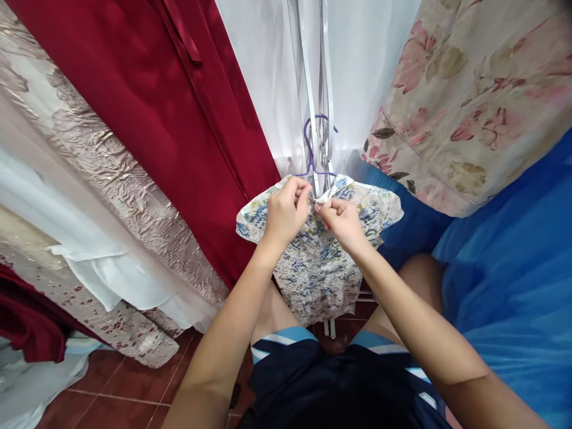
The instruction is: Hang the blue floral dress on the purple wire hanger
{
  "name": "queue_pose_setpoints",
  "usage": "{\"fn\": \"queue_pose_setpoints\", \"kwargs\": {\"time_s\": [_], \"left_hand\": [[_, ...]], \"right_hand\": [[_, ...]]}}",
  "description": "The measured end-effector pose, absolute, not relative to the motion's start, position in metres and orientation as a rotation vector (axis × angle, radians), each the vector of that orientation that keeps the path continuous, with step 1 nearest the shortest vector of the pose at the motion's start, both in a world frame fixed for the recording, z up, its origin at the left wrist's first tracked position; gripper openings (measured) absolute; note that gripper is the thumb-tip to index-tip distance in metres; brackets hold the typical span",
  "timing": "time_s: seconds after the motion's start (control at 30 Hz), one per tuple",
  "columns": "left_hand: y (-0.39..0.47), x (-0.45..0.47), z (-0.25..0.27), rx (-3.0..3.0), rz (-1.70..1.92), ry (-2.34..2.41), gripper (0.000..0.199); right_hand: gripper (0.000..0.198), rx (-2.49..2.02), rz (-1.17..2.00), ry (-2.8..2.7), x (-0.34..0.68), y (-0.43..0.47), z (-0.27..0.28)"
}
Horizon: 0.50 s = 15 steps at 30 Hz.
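A short-sleeved floral shirt (319, 280), white with blue and yellow print, hangs before me on a purple hanger (308, 140). My left hand (289, 211) is closed in a pinch at the left side of the shirt's neckline; the exact bit of cloth between its fingertips is hidden. Just to the right, my right hand (343, 220) pinches the front edge of the collar, thumb and forefinger pressed together. The two hands are close but apart. Above them, the hanger's hook is by white metal tubes (328, 77).
Dark red cloth (179, 119) and a shiny textured garment (120, 161) hang at the left. White fabric (263, 65) is behind the hanger. On the right are a pink floral garment (482, 107) and blue fabric (513, 298). Red tiles (129, 381) cover the floor.
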State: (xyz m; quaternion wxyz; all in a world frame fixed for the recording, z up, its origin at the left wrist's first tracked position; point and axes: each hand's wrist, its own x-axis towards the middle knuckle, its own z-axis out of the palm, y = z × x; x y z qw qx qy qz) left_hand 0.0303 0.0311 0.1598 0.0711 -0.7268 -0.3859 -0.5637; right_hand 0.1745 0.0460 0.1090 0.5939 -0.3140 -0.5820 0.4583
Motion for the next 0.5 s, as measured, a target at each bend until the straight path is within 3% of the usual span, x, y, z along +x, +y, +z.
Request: {"fn": "queue_pose_setpoints", "kwargs": {"time_s": [0.13,0.33,0.5], "left_hand": [[0.017,0.009,0.188,-2.097,-1.797,-1.194,0.014],[0.005,0.010,0.180,-2.529,-1.231,-1.134,0.014],[0.015,0.018,0.177,-2.223,-1.637,-1.170,0.011]], "right_hand": [[0.027,-0.766,1.110,-1.271,0.174,0.035,0.086],[0.025,-0.613,1.112,-1.349,0.173,0.022,0.112],[0.025,-0.741,1.038,-1.381,0.170,0.041,0.103]]}}
